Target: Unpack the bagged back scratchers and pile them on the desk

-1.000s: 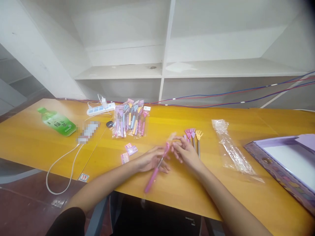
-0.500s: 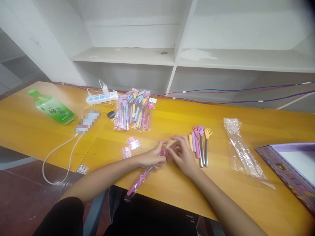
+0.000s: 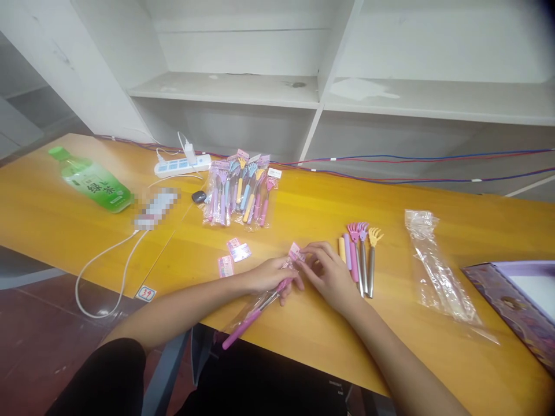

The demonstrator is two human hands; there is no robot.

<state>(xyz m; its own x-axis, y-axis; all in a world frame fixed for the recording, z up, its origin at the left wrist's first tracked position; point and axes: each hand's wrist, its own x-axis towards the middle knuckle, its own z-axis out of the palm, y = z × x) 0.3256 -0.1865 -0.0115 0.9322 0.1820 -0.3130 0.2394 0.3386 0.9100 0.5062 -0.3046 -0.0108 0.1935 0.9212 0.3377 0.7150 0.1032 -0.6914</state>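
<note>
A pink-handled back scratcher [image 3: 243, 329] lies slantwise inside a clear plastic bag [image 3: 257, 300], its handle end over the table's front edge. My left hand [image 3: 271, 276] is closed on the upper part of the bag, near the pink claw head. At the bag's top sits a small pink card [image 3: 295, 252], and the fingers of my right hand [image 3: 328, 276] pinch together beside it, gripping its edge. Right of that hand, unbagged back scratchers lie side by side, among them a pink one [image 3: 354, 254] and a yellow-headed one [image 3: 373, 260]. More small cards [image 3: 226, 266] rest left of my hands.
Several bagged back scratchers [image 3: 243, 193] are piled at the back, beside a power strip [image 3: 177, 166]. Flat clear bags [image 3: 442, 266] lie on the right, near a purple box [image 3: 505, 294]. A green bottle [image 3: 93, 182] and a white cable [image 3: 124, 283] are on the left.
The pink card now shows upright at the bag's top between my hands. My left fingers have loosened and spread somewhat, and the bagged back scratcher shows more clearly. The view has shifted slightly.
</note>
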